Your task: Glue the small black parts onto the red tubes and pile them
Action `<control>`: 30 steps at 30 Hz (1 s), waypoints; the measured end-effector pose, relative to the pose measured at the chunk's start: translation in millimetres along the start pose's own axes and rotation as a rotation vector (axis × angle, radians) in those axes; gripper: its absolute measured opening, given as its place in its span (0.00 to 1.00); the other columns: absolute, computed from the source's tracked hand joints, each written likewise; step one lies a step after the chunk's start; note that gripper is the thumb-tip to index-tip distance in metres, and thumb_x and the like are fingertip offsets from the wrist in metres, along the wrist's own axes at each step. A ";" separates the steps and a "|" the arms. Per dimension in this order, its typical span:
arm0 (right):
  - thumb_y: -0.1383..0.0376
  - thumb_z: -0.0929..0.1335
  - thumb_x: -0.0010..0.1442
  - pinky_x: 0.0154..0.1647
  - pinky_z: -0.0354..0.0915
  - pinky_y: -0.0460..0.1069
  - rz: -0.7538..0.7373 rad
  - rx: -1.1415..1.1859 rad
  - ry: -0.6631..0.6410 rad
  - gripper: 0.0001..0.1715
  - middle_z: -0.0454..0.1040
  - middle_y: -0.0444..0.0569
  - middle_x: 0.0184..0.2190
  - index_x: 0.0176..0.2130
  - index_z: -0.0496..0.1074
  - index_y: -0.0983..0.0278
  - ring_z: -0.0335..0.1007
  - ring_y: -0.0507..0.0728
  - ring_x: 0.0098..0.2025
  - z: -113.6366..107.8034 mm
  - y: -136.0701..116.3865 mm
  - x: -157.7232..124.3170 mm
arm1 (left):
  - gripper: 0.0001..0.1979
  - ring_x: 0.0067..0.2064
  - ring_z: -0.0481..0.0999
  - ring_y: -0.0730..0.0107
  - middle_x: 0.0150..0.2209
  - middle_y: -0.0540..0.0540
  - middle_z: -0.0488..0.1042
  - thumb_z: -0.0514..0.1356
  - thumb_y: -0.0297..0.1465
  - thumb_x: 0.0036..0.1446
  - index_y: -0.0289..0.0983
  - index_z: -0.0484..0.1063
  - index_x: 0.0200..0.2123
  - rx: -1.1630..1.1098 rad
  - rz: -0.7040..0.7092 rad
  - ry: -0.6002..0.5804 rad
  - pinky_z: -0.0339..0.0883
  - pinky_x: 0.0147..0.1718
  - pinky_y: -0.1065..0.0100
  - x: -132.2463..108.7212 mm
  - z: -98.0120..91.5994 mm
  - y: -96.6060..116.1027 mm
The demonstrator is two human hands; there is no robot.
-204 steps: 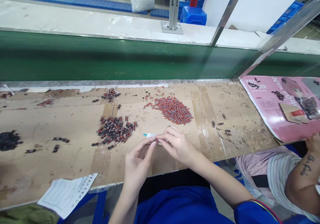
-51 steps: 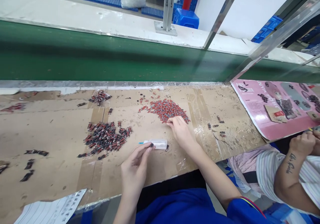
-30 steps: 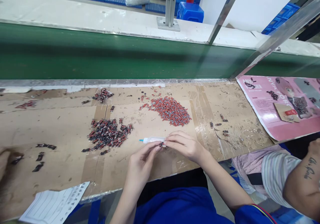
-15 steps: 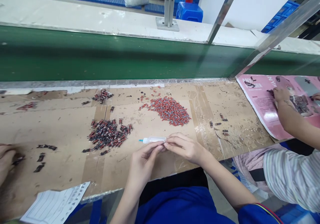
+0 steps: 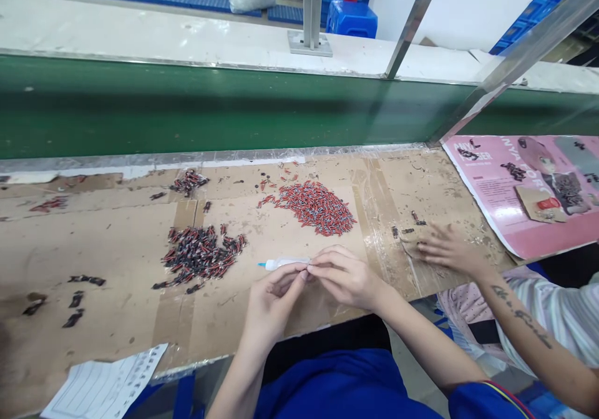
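My left hand (image 5: 274, 297) and my right hand (image 5: 344, 275) meet fingertip to fingertip over the cardboard-covered bench (image 5: 116, 250). Both pinch a tiny part that is too small to name. A clear glue tube with a blue tip (image 5: 283, 262) lies just behind my fingers. A heap of small red parts (image 5: 318, 207) lies beyond my right hand. A heap of dark red-and-black parts (image 5: 201, 253) sits to the left of my left hand.
A green conveyor belt (image 5: 187, 107) runs along the far side. A co-worker's hand (image 5: 444, 250) reaches onto the bench at the right, near a pink sheet (image 5: 528, 188). A white printed paper (image 5: 107, 384) lies at the near left edge. Scattered dark parts (image 5: 77, 294) lie far left.
My right hand went to the red heap and came back to meet my left hand at the tube. The co-worker's hand has moved from the pink sheet onto the cardboard at my right.
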State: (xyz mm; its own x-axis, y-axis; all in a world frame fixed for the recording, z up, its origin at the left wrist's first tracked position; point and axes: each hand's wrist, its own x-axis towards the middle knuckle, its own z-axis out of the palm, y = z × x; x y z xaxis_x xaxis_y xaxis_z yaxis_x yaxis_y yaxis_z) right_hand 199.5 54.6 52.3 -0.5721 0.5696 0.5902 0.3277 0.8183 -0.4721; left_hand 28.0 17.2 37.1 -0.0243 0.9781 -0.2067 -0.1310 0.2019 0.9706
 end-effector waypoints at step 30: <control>0.64 0.71 0.58 0.40 0.74 0.54 0.877 0.063 0.731 0.06 0.81 0.51 0.32 0.36 0.79 0.63 0.78 0.58 0.35 -4.9 3.1 -44.3 | 0.21 0.42 0.80 0.66 0.42 0.41 0.79 0.61 0.35 0.59 0.36 0.65 0.55 0.462 0.478 0.148 0.76 0.41 0.65 -13.3 36.3 -10.3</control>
State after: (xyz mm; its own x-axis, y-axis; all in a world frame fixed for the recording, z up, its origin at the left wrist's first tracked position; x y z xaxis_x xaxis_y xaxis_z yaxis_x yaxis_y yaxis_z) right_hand 229.5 32.4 27.9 0.4163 0.8679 0.2710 0.3486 0.1229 -0.9292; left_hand 65.6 3.9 34.4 -0.1141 0.9546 0.2751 0.3638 -0.2176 0.9057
